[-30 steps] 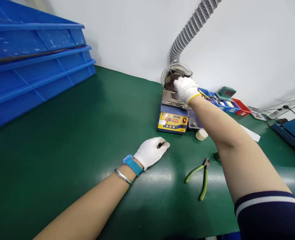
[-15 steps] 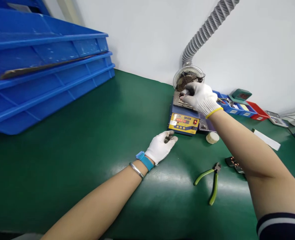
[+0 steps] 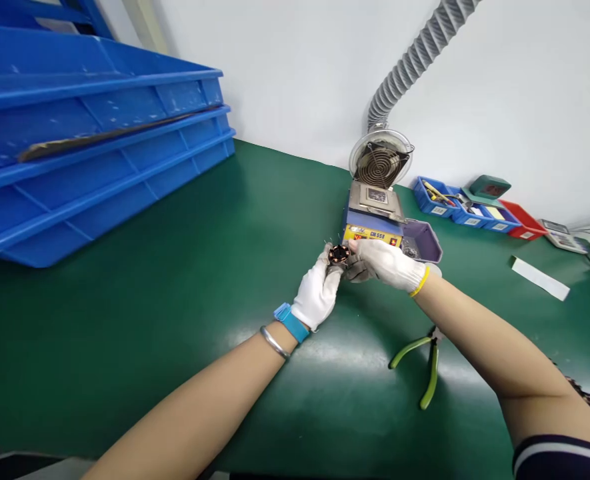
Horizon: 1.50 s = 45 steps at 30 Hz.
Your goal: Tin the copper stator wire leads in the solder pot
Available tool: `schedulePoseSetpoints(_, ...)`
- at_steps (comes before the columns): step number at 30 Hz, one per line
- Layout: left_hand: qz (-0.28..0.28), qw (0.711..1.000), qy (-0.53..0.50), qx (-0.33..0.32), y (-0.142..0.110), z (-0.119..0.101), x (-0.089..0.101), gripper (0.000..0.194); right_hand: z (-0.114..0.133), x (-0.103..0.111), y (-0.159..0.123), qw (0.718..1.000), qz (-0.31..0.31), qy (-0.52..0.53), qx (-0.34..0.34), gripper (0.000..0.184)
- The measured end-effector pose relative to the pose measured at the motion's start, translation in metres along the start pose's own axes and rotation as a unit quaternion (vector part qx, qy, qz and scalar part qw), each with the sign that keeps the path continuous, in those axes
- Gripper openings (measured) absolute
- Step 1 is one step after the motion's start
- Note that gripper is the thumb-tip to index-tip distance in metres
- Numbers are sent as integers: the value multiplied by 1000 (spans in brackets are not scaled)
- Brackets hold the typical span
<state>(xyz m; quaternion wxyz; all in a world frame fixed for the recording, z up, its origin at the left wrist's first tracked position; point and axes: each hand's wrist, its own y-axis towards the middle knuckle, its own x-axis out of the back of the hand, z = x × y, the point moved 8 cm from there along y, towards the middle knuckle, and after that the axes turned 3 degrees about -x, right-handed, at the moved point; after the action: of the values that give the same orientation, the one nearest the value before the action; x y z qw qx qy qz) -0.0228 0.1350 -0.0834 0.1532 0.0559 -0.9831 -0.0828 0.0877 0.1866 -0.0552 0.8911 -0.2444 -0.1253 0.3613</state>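
Observation:
A small round motor stator (image 3: 339, 255) with copper windings and thin wire ends sticking up is held between my two gloved hands, in front of the solder pot. My left hand (image 3: 318, 291), in a white glove, grips its left side. From the right, my right hand (image 3: 387, 262) has its fingers closed on the other edge. The blue and yellow solder pot (image 3: 373, 208) stands just behind, its front panel partly covered by the stator and my right hand. Green-handled cutters (image 3: 430, 373) lie spread on the table below my right forearm.
Stacked blue crates (image 3: 125, 173) fill the left side. A fume fan (image 3: 381, 165) with a grey hose (image 3: 409, 70) stands behind the pot. To the right are a purple tray (image 3: 427, 241), small blue bins (image 3: 432, 200), a red bin (image 3: 525, 221) and a white strip (image 3: 539, 279).
My right hand has come down from the top of the solder pot with the stator to my left hand. My left fingers, apart before, have closed on it.

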Motion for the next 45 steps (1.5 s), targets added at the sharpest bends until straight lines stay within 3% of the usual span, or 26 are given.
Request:
schedulePoseSetpoints(6, 62, 995, -48, -57, -2, -9, -13, 53, -13, 14, -1, 998, 16, 4, -53, 34)
schedulePoseSetpoints(9, 51, 996, -65, -29, -1, -1, -13, 55, -10, 17, 0, 999, 3, -27, -47, 32)
schedulePoseSetpoints(12, 38, 994, -99, 36, -1, 12, -15, 62, 13, 37, -1, 984, -87, -155, 1, 32)
schedulePoseSetpoints(14, 43, 991, -107, 72, -1, 18, -18, 66, 42, 59, -7, 932, -205, -294, 48, 36)
schedulePoseSetpoints(16, 51, 989, -99, 94, -1, 20, -20, 68, 75, 79, -14, 842, -314, -431, 82, 41)
schedulePoseSetpoints(19, 59, 988, -88, 117, -1, 21, -21, 69, 111, 97, -10, 722, -372, -575, 95, 44)
schedulePoseSetpoints(21, 63, 987, -82, 127, -1, 20, -21, 68, 122, 106, 3, 684, -364, -626, 90, 37)
schedulePoseSetpoints(28, 83, 985, -65, 140, -2, 16, -23, 61, 117, 124, 53, 615, -334, -710, 82, 29)
schedulePoseSetpoints(33, 88, 986, -51, 133, -2, 15, -24, 57, 104, 122, 70, 619, -322, -711, 84, 35)
schedulePoseSetpoints(38, 95, 988, -34, 116, -2, 17, -24, 54, 108, 124, 62, 649, -342, -675, 77, 32)
schedulePoseSetpoints(42, 96, 989, -22, 110, -1, 16, -24, 53, 119, 147, 40, 663, -409, -625, 57, 31)
schedulePoseSetpoints(45, 93, 989, -23, 111, -1, 14, -23, 52, 115, 173, 23, 710, -462, -529, 41, 42)
